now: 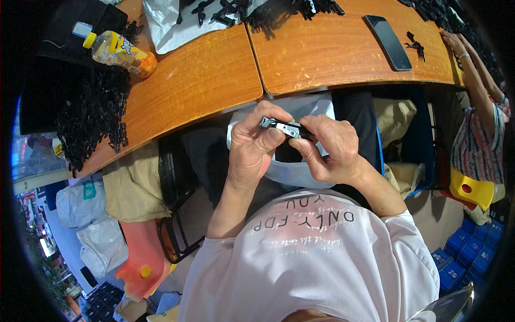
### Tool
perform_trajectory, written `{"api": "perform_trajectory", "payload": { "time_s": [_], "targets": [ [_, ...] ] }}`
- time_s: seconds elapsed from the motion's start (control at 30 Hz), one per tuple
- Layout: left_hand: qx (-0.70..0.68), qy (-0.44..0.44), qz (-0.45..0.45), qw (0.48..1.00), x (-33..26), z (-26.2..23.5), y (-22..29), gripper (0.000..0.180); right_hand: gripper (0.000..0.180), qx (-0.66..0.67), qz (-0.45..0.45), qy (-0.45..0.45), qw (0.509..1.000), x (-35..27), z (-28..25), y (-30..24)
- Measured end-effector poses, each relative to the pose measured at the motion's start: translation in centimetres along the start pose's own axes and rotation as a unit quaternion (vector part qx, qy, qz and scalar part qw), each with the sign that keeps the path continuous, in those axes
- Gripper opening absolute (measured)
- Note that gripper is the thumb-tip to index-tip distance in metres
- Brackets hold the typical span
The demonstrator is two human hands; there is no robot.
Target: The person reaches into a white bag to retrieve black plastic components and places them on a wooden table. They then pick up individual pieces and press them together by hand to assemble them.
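Both of my hands meet in front of my chest, over a white plastic bag (289,174) that lies open below the table edge. Between them is a small black part with a silver-white metal piece (290,130); its exact kind I cannot make out. My left hand (256,142) pinches its left end between thumb and fingers. On the other end, my right hand (331,146) grips the black portion, thumb underneath and fingers curled over. The fingers partly hide the part.
The wooden table (209,72) curves ahead, bearing piles of black parts (99,115), a drink bottle (120,52), a white sheet (161,29) and a phone (387,42). At far right are another person's hands (455,44). Blue crates (466,249) stand at lower right.
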State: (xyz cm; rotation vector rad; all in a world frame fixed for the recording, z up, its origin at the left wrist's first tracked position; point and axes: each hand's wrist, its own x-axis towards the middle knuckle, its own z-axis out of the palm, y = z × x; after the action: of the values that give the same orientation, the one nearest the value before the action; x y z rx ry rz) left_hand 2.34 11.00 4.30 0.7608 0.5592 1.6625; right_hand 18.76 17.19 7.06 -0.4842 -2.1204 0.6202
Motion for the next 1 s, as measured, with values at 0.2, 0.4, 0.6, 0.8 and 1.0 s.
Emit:
{"api": "perform_trajectory", "payload": {
  "time_s": [0.2, 0.4, 0.6, 0.8, 1.0],
  "targets": [
    [0.062, 0.000, 0.028, 0.998, 0.4, -1.0, -0.4, 0.029, 0.027, 0.013, 0.018, -0.006, 1.000, 0.4, 0.2, 0.2],
    [0.090, 0.027, 0.003, 0.996, 0.6, -0.3, -0.5, 0.034, 0.020, -0.050, 0.034, -0.069, 0.996, 0.6, -0.5, 0.5],
    [0.028, 0.124, 0.039, 0.991, 4.3, -0.6, 1.7, 0.021, 0.032, 0.034, 0.087, -0.075, 0.993, 3.1, -0.9, 4.6],
    [0.621, 0.176, 0.260, 0.718, 14.7, -7.1, 6.7, 0.034, 0.033, -0.138, 0.149, 0.107, 0.973, 9.8, -1.6, 14.9],
    [0.826, 0.022, 0.151, 0.543, 20.4, -11.3, 7.8, 0.048, 0.033, -0.378, 0.023, 0.070, 0.923, 10.2, -0.3, 19.4]
  ]
}}
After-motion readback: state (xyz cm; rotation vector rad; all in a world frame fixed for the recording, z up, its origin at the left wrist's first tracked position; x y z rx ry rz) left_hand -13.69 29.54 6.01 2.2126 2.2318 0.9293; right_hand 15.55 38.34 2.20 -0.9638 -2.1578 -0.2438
